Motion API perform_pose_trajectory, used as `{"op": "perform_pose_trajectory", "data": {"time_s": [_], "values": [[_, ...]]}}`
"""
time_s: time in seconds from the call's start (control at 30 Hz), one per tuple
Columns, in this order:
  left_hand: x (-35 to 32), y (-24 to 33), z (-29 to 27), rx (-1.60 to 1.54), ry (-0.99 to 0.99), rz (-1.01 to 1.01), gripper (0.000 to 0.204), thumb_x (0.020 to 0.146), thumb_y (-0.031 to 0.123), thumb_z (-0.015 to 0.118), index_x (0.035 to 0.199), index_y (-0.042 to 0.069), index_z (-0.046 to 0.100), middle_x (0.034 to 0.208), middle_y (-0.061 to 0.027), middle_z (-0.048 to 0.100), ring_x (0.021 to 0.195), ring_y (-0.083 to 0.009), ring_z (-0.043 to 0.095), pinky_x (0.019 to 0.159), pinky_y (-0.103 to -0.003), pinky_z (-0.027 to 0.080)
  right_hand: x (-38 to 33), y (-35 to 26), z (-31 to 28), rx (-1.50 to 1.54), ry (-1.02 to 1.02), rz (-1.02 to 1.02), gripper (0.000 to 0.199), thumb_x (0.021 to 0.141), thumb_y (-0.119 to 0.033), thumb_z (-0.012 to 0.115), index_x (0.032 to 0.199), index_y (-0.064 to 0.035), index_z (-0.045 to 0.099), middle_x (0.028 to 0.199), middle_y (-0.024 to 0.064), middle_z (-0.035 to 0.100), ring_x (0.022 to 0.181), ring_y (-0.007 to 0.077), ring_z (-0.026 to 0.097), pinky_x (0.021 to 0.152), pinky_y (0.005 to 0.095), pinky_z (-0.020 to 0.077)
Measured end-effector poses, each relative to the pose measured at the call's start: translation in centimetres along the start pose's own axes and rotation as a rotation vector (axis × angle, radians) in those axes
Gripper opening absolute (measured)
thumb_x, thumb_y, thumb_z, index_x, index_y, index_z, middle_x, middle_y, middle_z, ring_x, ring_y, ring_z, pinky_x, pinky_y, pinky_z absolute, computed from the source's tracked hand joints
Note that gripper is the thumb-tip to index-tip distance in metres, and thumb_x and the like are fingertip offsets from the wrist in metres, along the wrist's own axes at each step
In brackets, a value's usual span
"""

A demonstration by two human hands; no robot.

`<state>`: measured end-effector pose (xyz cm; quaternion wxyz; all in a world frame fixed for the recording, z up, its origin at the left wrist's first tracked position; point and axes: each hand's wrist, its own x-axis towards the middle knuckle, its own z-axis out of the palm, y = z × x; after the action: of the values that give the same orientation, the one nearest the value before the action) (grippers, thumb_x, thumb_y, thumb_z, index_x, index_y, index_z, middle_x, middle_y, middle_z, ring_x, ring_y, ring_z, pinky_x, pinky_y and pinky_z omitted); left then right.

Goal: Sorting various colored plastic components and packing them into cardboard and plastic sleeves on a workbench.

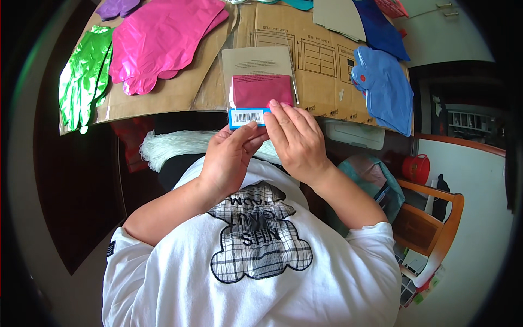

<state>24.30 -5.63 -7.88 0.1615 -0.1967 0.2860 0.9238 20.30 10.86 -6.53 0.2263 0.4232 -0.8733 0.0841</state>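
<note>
A flat clear packet (291,60) rests at the near edge of the cardboard. Inside it are a folded pink sheet (262,90) and a beige printed card (256,57). A blue-edged barcode label (248,117) crosses its near end. My left hand (226,155) pinches that end, thumb on the label and fingers underneath. Over the label's right end lie the close-set fingers of my right hand (298,139), also on the packet; its thumb is hidden.
Flat cardboard (212,82) covers the table. On it lie a shiny green foil piece (87,76), a large pink foil piece (163,41) and a blue foil piece (383,87). White strands (174,147) hang over my lap. A wooden chair (430,229) stands at right.
</note>
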Motion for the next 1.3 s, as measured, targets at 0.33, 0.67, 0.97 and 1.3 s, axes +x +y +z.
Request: {"op": "perform_pose_trajectory", "data": {"time_s": [0.33, 0.67, 0.97, 1.3], "values": [[0.6, 0.1, 0.4, 0.034, 0.089, 0.013, 0.017, 0.098, 0.013, 0.055, 0.107, 0.001, 0.060, 0.105, -0.0127, 0.068, 0.100, -0.0221, 0.066, 0.095, -0.035, 0.051, -0.1, 0.3, 0.3, 0.117, 0.079, 0.208, 0.028, 0.081, -0.011, 0.064, 0.108, -0.0058, 0.066, 0.106, 0.0091, 0.060, 0.096, 0.0280, 0.054, 0.085, 0.0409, 0.0434], [0.8, -0.7, -0.5, 0.143, 0.089, 0.107, 0.013, 0.097, 0.011, 0.055, 0.103, 0.000, 0.060, 0.096, -0.0138, 0.069, 0.094, -0.0245, 0.068, 0.093, -0.036, 0.053, -0.9, -0.8, 0.2, 0.564, 0.298, 0.748, 0.024, 0.079, -0.001, 0.072, 0.101, -0.0007, 0.063, 0.092, 0.0118, 0.059, 0.071, 0.0221, 0.062, 0.059, 0.0310, 0.0507], [0.4, -1.3, -0.7, 0.230, 0.008, 0.133, 0.013, 0.097, 0.008, 0.054, 0.105, 0.000, 0.060, 0.097, -0.0118, 0.070, 0.090, -0.0218, 0.068, 0.089, -0.035, 0.054, -2.3, -1.3, 0.1, 1.472, 0.435, 1.274, 0.049, 0.088, -0.002, 0.066, 0.127, 0.0057, 0.038, 0.086, 0.0123, 0.063, 0.070, 0.0156, 0.066, 0.059, 0.0267, 0.0564], [0.2, -1.6, -0.9, 0.265, -0.025, 0.197, 0.012, 0.097, 0.008, 0.054, 0.105, 0.002, 0.060, 0.096, -0.0115, 0.070, 0.090, -0.0199, 0.069, 0.089, -0.036, 0.054, -3.2, -2.1, 0.5, 1.714, 0.514, 1.422, 0.035, 0.087, -0.005, 0.068, 0.117, 0.0064, 0.054, 0.084, 0.0093, 0.065, 0.066, 0.0146, 0.065, 0.058, 0.0267, 0.0570]]}}
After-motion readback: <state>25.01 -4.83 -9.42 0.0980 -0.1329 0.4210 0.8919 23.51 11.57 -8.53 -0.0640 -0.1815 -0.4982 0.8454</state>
